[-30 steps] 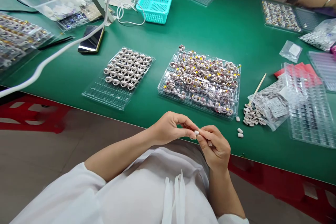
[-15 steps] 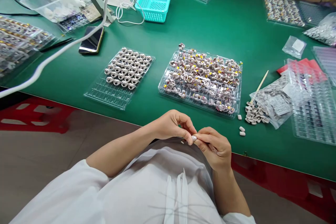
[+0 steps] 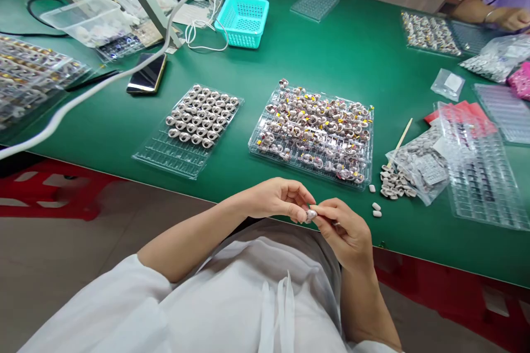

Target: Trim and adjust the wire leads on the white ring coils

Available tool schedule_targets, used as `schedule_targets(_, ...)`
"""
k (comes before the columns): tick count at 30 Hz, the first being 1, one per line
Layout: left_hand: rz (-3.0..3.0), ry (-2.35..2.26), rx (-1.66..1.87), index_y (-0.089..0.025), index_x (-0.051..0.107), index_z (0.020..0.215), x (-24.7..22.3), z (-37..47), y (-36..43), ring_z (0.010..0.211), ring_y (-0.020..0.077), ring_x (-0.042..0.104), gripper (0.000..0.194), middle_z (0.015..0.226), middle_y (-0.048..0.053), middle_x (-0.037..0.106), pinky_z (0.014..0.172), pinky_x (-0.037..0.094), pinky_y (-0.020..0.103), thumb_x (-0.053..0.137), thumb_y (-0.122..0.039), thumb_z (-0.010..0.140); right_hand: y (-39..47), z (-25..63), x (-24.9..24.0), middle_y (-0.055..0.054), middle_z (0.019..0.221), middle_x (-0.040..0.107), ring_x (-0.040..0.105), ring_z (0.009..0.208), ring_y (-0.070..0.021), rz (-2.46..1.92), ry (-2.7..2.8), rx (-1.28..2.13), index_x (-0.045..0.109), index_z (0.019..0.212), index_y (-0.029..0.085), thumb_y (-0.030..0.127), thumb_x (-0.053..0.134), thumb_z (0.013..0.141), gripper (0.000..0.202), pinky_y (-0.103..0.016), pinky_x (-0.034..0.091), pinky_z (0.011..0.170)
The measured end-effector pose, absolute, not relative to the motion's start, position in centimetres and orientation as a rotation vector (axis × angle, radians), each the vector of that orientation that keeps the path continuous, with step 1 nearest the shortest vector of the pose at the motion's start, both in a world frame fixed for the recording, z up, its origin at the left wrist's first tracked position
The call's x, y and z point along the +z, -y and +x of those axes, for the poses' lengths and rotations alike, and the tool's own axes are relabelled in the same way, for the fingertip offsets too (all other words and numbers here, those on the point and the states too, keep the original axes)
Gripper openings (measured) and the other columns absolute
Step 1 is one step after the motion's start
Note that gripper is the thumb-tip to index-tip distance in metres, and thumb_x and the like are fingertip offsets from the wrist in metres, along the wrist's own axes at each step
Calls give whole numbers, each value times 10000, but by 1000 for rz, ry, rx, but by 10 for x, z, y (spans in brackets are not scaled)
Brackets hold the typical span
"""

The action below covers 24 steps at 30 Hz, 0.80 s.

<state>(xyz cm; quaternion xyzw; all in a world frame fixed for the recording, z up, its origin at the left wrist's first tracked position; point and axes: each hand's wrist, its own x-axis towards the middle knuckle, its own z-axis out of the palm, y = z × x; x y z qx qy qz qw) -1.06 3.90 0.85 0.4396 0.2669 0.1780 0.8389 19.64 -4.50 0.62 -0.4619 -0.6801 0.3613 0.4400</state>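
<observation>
My left hand (image 3: 285, 199) and my right hand (image 3: 345, 226) meet just in front of the table edge. Both pinch one small, pale, rounded shell part (image 3: 310, 215), which looks like an earbud housing; fingertips cover some of it. Beyond them lies a clear tray (image 3: 257, 140) crowded with pale curved parts that carry yellow and reddish bits. To its left, a second clear tray (image 3: 168, 157) bears rows of hollow pale shells (image 3: 202, 116). Right of my hands sit a few small white pieces (image 3: 376, 209) and a pile of loose pale shells (image 3: 393, 183).
Near the pile are a thin wooden stick (image 3: 402, 135), a bag of parts (image 3: 428, 168) and stacked clear trays (image 3: 492, 187). A phone (image 3: 147, 74), turquoise basket (image 3: 242, 22) and white cable (image 3: 83, 94) occupy the left side. A co-worker's arm (image 3: 476, 10) is at far right.
The camera view has shifted, so the table sits slightly lower and more of the co-worker shows. Both my hands keep hold of the shell part, with the right fingers slightly rearranged.
</observation>
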Motion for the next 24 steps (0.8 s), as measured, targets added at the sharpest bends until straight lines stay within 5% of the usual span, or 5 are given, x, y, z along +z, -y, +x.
schedule_targets(10,1355,-751,488,-127,741,917,34,-15,-23,802,167,717,219,860,76,781,748,554,258,739,-326,826,42,193,-1,-46,935,650,662,815,-168,-1223,1790,419,667,1247,330,89,600,902,426,-295,569,678)
schedule_targets(17,1127,-801,534,-123,693,844,27,-10,-17,785,171,718,260,823,78,772,760,555,275,764,-371,808,38,196,-2,-45,977,677,655,843,-164,-1045,1783,558,636,1277,331,46,575,915,465,-291,558,705)
schedule_targets(24,966,-636,314,-121,685,1018,29,-13,-31,658,123,673,329,810,51,732,685,570,274,804,-295,765,26,205,6,-54,963,662,637,848,-160,-863,1979,692,630,1285,312,68,506,945,436,-279,544,712)
